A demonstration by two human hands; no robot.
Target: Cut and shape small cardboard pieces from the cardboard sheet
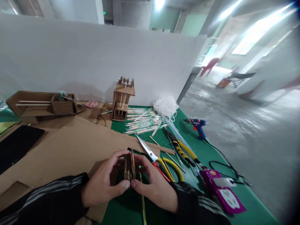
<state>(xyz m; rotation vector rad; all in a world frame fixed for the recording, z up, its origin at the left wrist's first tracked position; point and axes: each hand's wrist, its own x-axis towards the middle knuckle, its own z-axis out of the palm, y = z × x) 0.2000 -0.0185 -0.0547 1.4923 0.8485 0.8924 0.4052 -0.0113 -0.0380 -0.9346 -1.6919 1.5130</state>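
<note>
Between my two hands stand some small cardboard pieces [130,168], held edge up with their corrugated edges facing me. My left hand [106,182] grips them from the left, thumb at the near edge and fingers at the far end. From the right, my right hand [154,184] pinches them the same way, its thumb close to the left one. A thin stick [143,206] lies on the table under my hands. Just beyond my right hand lie scissors [161,161] with yellow and red handles, blades pointing away to the left.
A large cardboard sheet [70,140] covers the left side, with a black phone-like slab [21,145]. Cardboard models [123,101] stand by the wall near packaged sticks [142,120] and white string [166,107]. Pliers [181,148], a glue gun [198,126] and a purple power strip [222,190] lie right.
</note>
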